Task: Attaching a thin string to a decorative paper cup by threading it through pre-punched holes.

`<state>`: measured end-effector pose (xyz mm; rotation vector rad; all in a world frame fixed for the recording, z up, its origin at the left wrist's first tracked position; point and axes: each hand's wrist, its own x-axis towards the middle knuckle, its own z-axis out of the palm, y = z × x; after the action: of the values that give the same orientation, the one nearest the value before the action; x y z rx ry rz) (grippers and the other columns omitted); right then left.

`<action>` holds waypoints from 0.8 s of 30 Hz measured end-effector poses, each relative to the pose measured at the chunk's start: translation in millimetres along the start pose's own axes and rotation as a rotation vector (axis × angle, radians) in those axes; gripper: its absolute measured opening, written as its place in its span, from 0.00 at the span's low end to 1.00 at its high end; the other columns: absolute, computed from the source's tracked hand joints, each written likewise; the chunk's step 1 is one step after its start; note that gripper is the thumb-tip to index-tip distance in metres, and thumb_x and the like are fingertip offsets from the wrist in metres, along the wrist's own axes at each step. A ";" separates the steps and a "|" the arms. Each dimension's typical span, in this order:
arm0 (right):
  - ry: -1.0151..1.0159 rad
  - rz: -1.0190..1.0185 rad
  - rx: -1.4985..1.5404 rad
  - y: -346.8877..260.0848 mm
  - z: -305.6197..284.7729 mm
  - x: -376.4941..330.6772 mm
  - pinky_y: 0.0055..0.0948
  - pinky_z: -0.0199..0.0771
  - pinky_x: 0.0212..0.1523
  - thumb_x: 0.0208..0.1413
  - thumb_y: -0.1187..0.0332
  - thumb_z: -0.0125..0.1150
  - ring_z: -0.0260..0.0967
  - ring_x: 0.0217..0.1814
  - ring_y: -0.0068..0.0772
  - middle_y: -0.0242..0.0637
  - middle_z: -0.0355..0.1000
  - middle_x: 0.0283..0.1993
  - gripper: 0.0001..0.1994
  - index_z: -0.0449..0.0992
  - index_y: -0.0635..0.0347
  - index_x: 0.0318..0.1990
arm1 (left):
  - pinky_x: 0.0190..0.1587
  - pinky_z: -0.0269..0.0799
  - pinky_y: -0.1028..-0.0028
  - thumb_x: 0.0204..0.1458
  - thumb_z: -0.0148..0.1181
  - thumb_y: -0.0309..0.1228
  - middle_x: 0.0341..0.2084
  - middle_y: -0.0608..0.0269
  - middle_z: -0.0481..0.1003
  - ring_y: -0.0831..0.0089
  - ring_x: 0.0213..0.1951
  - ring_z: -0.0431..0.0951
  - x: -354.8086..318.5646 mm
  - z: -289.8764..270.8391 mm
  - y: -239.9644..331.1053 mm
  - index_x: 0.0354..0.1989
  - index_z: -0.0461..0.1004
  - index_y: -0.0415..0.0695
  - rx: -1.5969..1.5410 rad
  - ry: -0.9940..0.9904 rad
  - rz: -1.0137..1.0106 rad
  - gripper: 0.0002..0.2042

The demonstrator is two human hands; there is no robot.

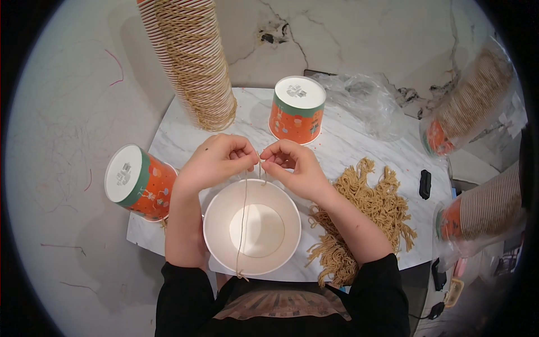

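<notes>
A white paper tub (220, 219) stands with its open mouth up at the table's near edge. One strand of tan string (243, 227) crosses the mouth from the near rim, where it looks knotted, to my fingers above the far rim. My left hand (216, 160) pinches the string between thumb and forefinger. Close beside it, my right hand (297, 170) also pinches the string, and a short loose end hangs below the fingertips. A pile of cut tan strings (373, 205) lies beside my right forearm, which covers part of it.
An upturned orange-and-green tub (296, 118) stands beyond my hands, another (143, 182) tilts at the left. A tall stack of string-wound tubs (191, 62) rises at the far left. Crumpled plastic (365, 104) and a small black object (425, 184) lie right; bagged tub stacks (483, 216) stand beyond.
</notes>
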<state>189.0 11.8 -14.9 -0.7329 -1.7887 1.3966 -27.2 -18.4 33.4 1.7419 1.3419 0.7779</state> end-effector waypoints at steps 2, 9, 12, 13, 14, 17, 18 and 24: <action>-0.018 0.033 0.052 3.4 -1.4 2.0 0.19 0.75 0.43 0.60 0.73 0.65 0.73 0.40 0.15 0.30 0.76 0.39 0.07 0.77 0.65 0.44 | 0.30 0.70 0.78 0.56 0.62 0.31 0.21 0.64 0.79 0.82 0.25 0.75 0.5 1.4 2.7 0.31 0.80 0.35 0.015 -0.028 -0.016 0.10; 0.013 0.074 0.221 13.7 2.4 6.2 0.17 0.71 0.35 0.60 0.71 0.65 0.73 0.33 0.14 0.30 0.78 0.34 0.06 0.78 0.65 0.37 | 0.30 0.70 0.76 0.58 0.62 0.33 0.21 0.63 0.80 0.81 0.25 0.76 2.1 4.5 5.0 0.29 0.81 0.35 0.037 -0.023 -0.059 0.12; 0.011 0.058 0.224 16.4 1.1 7.2 0.17 0.72 0.35 0.59 0.72 0.64 0.73 0.33 0.15 0.30 0.78 0.34 0.05 0.78 0.65 0.37 | 0.31 0.70 0.75 0.57 0.62 0.34 0.21 0.62 0.80 0.80 0.25 0.76 5.2 5.9 1.6 0.28 0.81 0.35 0.066 -0.038 -0.058 0.13; 0.014 0.059 0.223 17.0 0.2 7.5 0.17 0.72 0.35 0.59 0.72 0.64 0.73 0.33 0.15 0.30 0.78 0.34 0.05 0.78 0.65 0.37 | 0.31 0.69 0.75 0.57 0.62 0.34 0.21 0.62 0.80 0.80 0.24 0.75 7.2 7.5 -2.0 0.27 0.81 0.35 0.043 -0.037 -0.051 0.13; 0.002 0.048 0.248 18.1 -0.2 8.0 0.18 0.72 0.36 0.58 0.72 0.63 0.73 0.34 0.15 0.30 0.78 0.33 0.04 0.78 0.64 0.36 | 0.30 0.69 0.74 0.56 0.63 0.35 0.20 0.62 0.79 0.80 0.24 0.75 8.1 8.4 -4.3 0.27 0.81 0.36 0.021 -0.036 -0.046 0.14; -0.034 0.051 0.313 21.2 -0.1 8.7 0.18 0.72 0.37 0.57 0.73 0.62 0.72 0.34 0.16 0.30 0.78 0.33 0.04 0.78 0.64 0.35 | 0.29 0.67 0.74 0.54 0.64 0.35 0.18 0.64 0.77 0.81 0.23 0.72 9.1 8.1 -1.7 0.26 0.80 0.35 0.029 -0.054 -0.062 0.13; -0.062 0.064 0.353 21.7 0.2 8.9 0.19 0.72 0.38 0.57 0.73 0.61 0.72 0.34 0.16 0.30 0.78 0.34 0.04 0.78 0.64 0.35 | 0.29 0.67 0.74 0.54 0.64 0.35 0.18 0.64 0.77 0.81 0.23 0.72 9.6 9.0 -1.7 0.26 0.80 0.35 0.028 -0.055 -0.062 0.13; -0.111 0.117 0.381 23.6 1.3 7.6 0.22 0.72 0.41 0.58 0.73 0.59 0.70 0.35 0.18 0.29 0.76 0.34 0.03 0.77 0.63 0.37 | 0.27 0.65 0.74 0.51 0.63 0.33 0.16 0.66 0.73 0.81 0.23 0.71 14.6 11.5 -16.8 0.24 0.78 0.36 -0.033 -0.032 -0.014 0.12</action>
<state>183.5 22.9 -36.4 -0.5717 -1.5131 1.8211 -22.1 -4.5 13.2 1.7108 1.3115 0.7577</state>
